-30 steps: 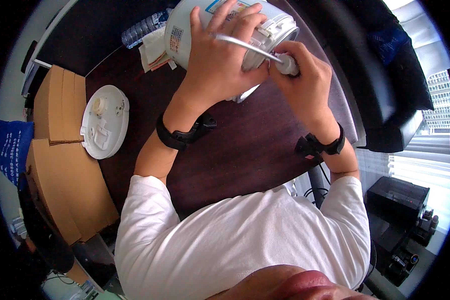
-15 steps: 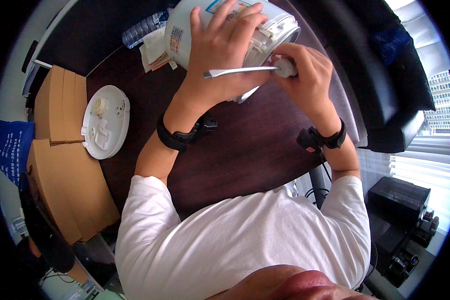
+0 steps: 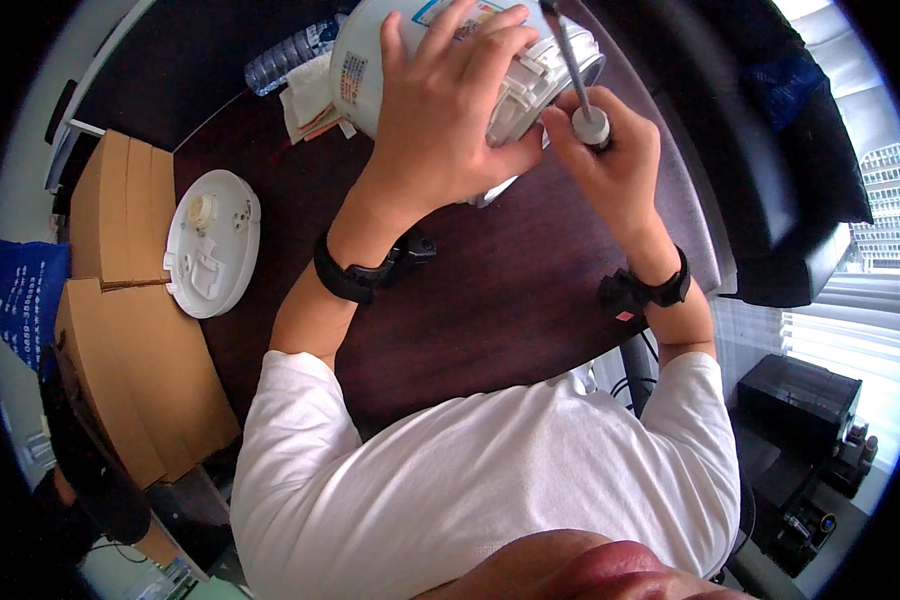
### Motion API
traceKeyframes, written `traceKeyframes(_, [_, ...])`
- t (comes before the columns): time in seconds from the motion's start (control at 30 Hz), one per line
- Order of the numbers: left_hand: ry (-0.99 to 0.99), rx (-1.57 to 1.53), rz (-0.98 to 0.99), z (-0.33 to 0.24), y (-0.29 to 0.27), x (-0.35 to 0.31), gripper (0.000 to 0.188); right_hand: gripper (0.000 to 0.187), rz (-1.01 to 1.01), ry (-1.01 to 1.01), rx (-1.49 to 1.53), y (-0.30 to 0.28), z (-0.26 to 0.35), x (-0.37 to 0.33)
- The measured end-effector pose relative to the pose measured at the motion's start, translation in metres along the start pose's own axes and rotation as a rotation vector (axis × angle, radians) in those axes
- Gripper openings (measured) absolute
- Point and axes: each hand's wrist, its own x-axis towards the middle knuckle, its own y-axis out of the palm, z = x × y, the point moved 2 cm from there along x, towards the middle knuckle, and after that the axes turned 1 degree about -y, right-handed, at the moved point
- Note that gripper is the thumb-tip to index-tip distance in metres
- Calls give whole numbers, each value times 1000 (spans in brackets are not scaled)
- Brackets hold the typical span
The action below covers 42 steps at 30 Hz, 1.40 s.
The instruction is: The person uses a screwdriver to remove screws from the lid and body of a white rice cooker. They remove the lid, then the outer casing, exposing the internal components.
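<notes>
A white, rounded appliance body that looks like a rice cooker (image 3: 365, 60) lies tilted on its side at the far edge of the dark table. Across it spread the fingers of my left hand (image 3: 450, 105), gripping its side and steadying it near the white hinge-like part on the rim. My right hand (image 3: 615, 150), just right of that rim, is closed around the pale handle of a screwdriver (image 3: 570, 62). Its metal shaft points up and slightly left, in front of the rim. Part of the handle is hidden in my fingers.
A white oval lid (image 3: 232, 285) lies inner side up on the left of the table, beside a cardboard box (image 3: 135, 370). Behind the cooker are a water bottle (image 3: 288, 58) and a folded cloth (image 3: 310, 100). A black chair (image 3: 785, 200) stands at the right.
The screwdriver has swung from lying sideways, its tip to the left, to pointing upward. My right hand has turned with it, while my left hand and the rice cooker stay nearly still.
</notes>
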Motion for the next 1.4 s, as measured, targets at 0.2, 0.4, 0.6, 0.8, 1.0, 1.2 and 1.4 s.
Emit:
traceKeyframes(0.2, [2,20,10,1,0,-2,69,18,-107,-388,-239,-7,6,0])
traceKeyframes(0.4, [10,-112,-62,2,-3,-1,78,15,86,228,393,-11,-2,-11])
traceKeyframes(0.6, [218,-125,-56,-4,-15,-2,45,18,182,188,457,-10,8,-18])
traceKeyframes(0.8, [236,-153,-62,-17,-24,-1,20,23,104,219,450,-8,18,-15])
traceKeyframes(1.0, [199,-100,-22,-22,-36,-5,16,25,165,272,452,-11,11,-20])
traceKeyframes(1.2, [3,-43,-25,10,-77,-59,13,20,-39,444,598,-1,-39,-28])
traceKeyframes(1.4, [-671,153,239,84,-147,-169,17,15,-150,477,757,-7,-81,-41])
